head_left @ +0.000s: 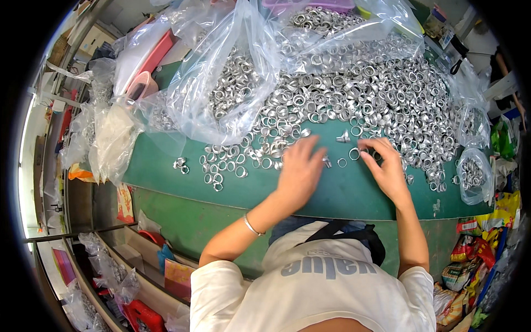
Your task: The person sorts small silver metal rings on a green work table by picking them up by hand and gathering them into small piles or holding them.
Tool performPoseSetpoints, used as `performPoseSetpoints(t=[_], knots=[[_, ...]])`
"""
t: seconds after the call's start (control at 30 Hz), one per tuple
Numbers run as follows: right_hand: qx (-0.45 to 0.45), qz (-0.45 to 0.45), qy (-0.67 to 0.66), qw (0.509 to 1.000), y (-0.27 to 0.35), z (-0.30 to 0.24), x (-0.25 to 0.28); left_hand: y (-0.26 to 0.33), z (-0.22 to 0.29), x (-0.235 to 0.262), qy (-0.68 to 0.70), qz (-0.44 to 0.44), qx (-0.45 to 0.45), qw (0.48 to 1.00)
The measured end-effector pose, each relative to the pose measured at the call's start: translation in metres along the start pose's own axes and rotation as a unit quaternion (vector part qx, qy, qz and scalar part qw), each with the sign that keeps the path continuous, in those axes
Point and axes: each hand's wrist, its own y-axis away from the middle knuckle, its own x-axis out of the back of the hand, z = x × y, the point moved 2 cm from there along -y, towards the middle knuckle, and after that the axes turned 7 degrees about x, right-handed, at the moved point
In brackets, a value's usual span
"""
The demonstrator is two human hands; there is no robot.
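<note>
Head view: left hand (300, 169) flat, fingers spread on green table (343, 193), holding nothing visible. Right hand (387, 166) fingertips pinched narrow on small metal ring (354, 154) at edge of huge ring pile (376, 88). Few rings (221, 166) lie apart at left; bulk seemingly unsorted, more in clear bags (232, 83).

Both hands' palms face down, hiding their grip; rings (354, 94) under the clear bags (221, 83) blur together; the desk's (343, 193) far edge is buried.
</note>
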Motion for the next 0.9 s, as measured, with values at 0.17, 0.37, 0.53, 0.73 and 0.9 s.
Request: performPoseSetpoints(t=[0.17,0.37,0.53,0.73,0.9], knots=[[0.152,0.005,0.287,0.946,-0.016,-0.006,-0.032,0.004,0.010,-0.016,0.019,-0.075,-0.016,0.997],[0.107,0.026,0.118,0.987,-0.018,-0.009,-0.022,0.015,0.006,0.003,0.128,-0.072,0.059,0.987],[0.138,0.054,0.192,0.970,-0.027,-0.003,-0.044,0.014,0.013,0.009,0.166,-0.079,0.055,0.981],[0.140,-0.001,0.002,0.990,-0.012,-0.033,-0.052,0.020,0.000,0.004,0.251,-0.088,0.149,0.952],[0.047,-0.016,-0.077,0.996,0.001,-0.034,-0.034,0.019,0.008,0.009,0.212,-0.118,0.052,0.969]])
